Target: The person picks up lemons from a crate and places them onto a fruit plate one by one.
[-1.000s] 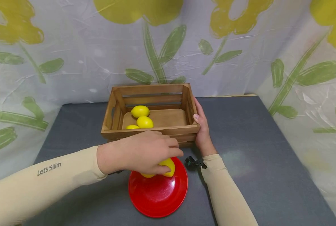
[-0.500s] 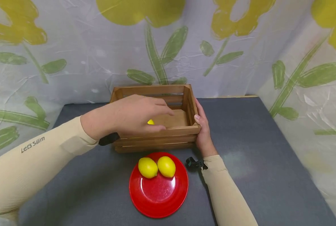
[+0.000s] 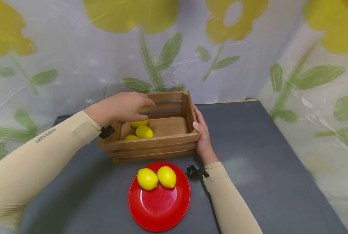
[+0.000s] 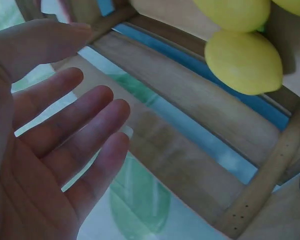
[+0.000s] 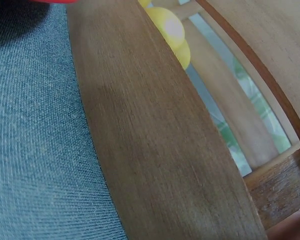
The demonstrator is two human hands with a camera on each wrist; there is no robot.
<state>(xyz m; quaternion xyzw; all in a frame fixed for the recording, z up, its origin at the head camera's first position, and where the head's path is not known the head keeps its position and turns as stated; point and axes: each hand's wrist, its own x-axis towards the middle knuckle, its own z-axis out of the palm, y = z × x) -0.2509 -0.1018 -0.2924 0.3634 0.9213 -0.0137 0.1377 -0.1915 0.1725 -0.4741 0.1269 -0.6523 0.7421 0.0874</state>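
Note:
A slatted wooden crate (image 3: 153, 151) stands on the table with three yellow lemons (image 3: 144, 132) visible inside, at its left end. Over that end hovers my left hand (image 3: 124, 107), fingers spread and nothing in them; in the left wrist view its palm (image 4: 45, 160) faces the crate's slats, apart from the lemon (image 4: 244, 62). My right hand (image 3: 204, 138) holds the crate's right end, thumb at the rim near the front corner and fingers along the outer side. In front of the crate, a red plate (image 3: 159, 217) bears two lemons (image 3: 167, 177) side by side at its far part.
A dark grey cloth covers the table (image 3: 250, 156). Behind it hangs a pale sheet (image 3: 104, 58) printed with yellow flowers, which also runs down the right side. Black wrist devices (image 3: 195, 171) sit at both wrists.
My left hand has left the lemon on the plate and moved forward and left, over the crate. Both plate lemons now show fully. My right hand stays on the crate; the head view has shifted slightly.

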